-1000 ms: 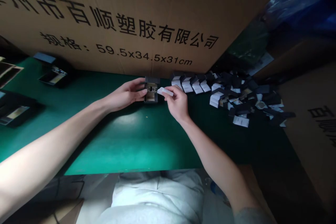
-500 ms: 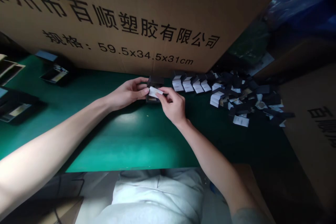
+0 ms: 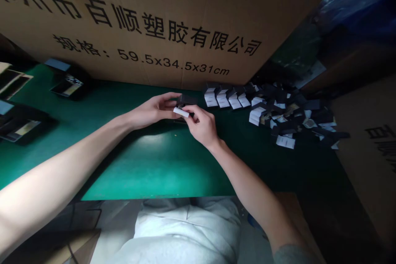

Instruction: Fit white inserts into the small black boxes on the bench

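A small black box (image 3: pixel 188 99) stands on the green table in front of me, its lid raised at the back. My left hand (image 3: pixel 153 109) is closed about the box's left side, with fingers behind and thumb in front. Between the fingertips of my right hand (image 3: pixel 202 126) is a small white piece of folded paper or card (image 3: pixel 181 111), tilted over the front of the box. The piece and my fingers hide most of the box's inside.
Several small black pieces with white faces (image 3: pixel 222 98) stand in a row to the right, beside a loose heap of similar pieces (image 3: pixel 287 115). Open black boxes (image 3: pixel 66 86) sit at the left. A large printed carton (image 3: pixel 148 45) walls off the back of the green table (image 3: pixel 148 173).
The white piece has tipped, so its face now shows as a narrow strip, slightly lower over the box. My right hand has shifted slightly with it; the left stays at the box.
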`<control>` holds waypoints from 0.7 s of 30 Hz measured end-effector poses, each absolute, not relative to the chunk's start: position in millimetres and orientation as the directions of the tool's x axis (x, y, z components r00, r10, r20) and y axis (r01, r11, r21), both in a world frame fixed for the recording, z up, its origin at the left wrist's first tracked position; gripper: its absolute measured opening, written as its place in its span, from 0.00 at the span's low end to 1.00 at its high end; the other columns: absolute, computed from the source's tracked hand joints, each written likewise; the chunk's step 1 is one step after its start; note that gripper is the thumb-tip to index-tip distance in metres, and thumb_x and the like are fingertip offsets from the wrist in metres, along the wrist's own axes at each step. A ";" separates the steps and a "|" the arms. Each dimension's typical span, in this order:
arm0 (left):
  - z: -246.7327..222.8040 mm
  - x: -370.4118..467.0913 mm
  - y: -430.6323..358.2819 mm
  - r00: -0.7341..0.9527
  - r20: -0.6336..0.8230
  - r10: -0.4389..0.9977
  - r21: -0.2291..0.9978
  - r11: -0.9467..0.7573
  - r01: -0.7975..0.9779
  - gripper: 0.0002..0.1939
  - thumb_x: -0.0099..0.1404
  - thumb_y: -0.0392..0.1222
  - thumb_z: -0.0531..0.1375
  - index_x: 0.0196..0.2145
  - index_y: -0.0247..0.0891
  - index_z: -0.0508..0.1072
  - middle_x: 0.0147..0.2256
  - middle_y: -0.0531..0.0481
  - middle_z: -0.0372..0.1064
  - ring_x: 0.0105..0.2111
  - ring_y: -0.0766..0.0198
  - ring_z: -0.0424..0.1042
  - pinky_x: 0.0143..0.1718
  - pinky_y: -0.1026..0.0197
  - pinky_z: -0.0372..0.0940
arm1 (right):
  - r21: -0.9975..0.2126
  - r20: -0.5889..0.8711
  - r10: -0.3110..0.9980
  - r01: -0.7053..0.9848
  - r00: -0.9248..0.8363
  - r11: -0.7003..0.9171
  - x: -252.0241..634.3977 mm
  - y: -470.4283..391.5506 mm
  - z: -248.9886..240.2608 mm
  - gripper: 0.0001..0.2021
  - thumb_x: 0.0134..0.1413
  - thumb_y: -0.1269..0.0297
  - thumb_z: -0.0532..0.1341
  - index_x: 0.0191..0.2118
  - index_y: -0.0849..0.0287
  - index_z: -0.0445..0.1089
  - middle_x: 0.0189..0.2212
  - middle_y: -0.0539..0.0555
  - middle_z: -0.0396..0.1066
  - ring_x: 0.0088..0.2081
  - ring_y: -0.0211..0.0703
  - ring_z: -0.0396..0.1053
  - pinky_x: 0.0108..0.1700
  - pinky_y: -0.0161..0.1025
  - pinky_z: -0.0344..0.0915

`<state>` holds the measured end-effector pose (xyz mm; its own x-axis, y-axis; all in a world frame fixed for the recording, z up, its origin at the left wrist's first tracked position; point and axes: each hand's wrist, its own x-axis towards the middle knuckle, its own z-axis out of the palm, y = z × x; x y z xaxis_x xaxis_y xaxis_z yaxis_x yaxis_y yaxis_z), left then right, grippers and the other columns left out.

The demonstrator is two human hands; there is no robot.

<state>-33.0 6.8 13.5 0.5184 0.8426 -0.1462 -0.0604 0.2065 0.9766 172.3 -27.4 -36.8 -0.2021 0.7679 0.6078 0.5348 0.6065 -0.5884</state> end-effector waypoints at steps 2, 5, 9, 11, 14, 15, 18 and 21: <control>14.4 -32.6 6.1 0.515 -0.153 0.843 0.979 0.202 -0.039 0.37 0.49 0.41 0.80 0.57 0.40 0.78 0.53 0.41 0.83 0.52 0.47 0.83 0.56 0.48 0.78 | -0.592 0.609 0.769 0.533 -0.196 0.605 172.1 -27.9 -37.0 0.07 0.69 0.68 0.62 0.47 0.55 0.78 0.38 0.52 0.82 0.31 0.38 0.75 0.38 0.33 0.73; 13.4 -32.1 6.2 0.514 -0.146 0.846 0.980 0.195 -0.043 0.34 0.50 0.40 0.80 0.55 0.39 0.78 0.49 0.43 0.84 0.50 0.48 0.83 0.56 0.49 0.78 | -0.600 0.598 0.780 0.543 -0.184 0.588 171.5 -28.9 -36.0 0.07 0.70 0.65 0.61 0.47 0.55 0.78 0.39 0.53 0.82 0.30 0.38 0.75 0.38 0.34 0.73; 8.9 -30.8 7.5 0.487 -0.133 0.863 0.974 0.206 -0.097 0.30 0.51 0.39 0.79 0.51 0.38 0.76 0.45 0.45 0.84 0.46 0.52 0.84 0.54 0.51 0.78 | -0.626 0.594 0.791 0.533 -0.145 0.569 170.0 -30.0 -34.3 0.08 0.71 0.61 0.61 0.47 0.55 0.78 0.39 0.53 0.82 0.29 0.37 0.74 0.36 0.33 0.74; 6.9 -29.9 7.8 0.457 -0.134 0.879 0.970 0.210 -0.119 0.30 0.50 0.39 0.79 0.49 0.39 0.74 0.43 0.46 0.85 0.44 0.54 0.84 0.53 0.52 0.78 | -0.644 0.590 0.796 0.517 -0.132 0.564 169.0 -29.9 -34.2 0.08 0.71 0.60 0.62 0.47 0.55 0.78 0.38 0.52 0.82 0.28 0.36 0.73 0.35 0.33 0.73; 5.8 -28.9 7.9 0.420 -0.126 0.899 0.976 0.188 -0.109 0.28 0.50 0.40 0.79 0.47 0.38 0.76 0.44 0.46 0.85 0.46 0.53 0.83 0.54 0.52 0.77 | -0.669 0.582 0.804 0.492 -0.120 0.558 167.9 -29.7 -34.4 0.08 0.70 0.60 0.62 0.46 0.54 0.78 0.37 0.51 0.81 0.26 0.35 0.72 0.34 0.33 0.73; 6.0 -28.8 7.9 0.412 -0.121 0.903 0.981 0.172 -0.088 0.27 0.50 0.42 0.79 0.46 0.38 0.78 0.45 0.46 0.84 0.47 0.53 0.83 0.55 0.52 0.76 | -0.676 0.583 0.804 0.483 -0.112 0.557 167.7 -29.7 -34.3 0.08 0.70 0.60 0.62 0.46 0.55 0.78 0.36 0.51 0.81 0.26 0.35 0.72 0.33 0.33 0.73; 8.1 -29.6 7.3 0.431 -0.115 0.895 0.993 0.117 0.021 0.22 0.55 0.48 0.77 0.44 0.37 0.82 0.45 0.46 0.84 0.48 0.52 0.82 0.56 0.54 0.75 | -0.685 0.585 0.806 0.477 -0.091 0.551 167.7 -30.0 -33.8 0.08 0.70 0.58 0.63 0.45 0.55 0.78 0.36 0.51 0.81 0.27 0.35 0.72 0.33 0.32 0.72; 10.6 -31.2 6.7 0.481 -0.103 0.871 0.994 0.072 0.082 0.19 0.58 0.50 0.75 0.44 0.37 0.84 0.45 0.47 0.84 0.48 0.51 0.82 0.55 0.54 0.76 | -0.674 0.586 0.806 0.498 -0.089 0.545 168.5 -30.3 -34.3 0.09 0.70 0.58 0.63 0.45 0.55 0.78 0.36 0.52 0.81 0.28 0.36 0.73 0.34 0.33 0.73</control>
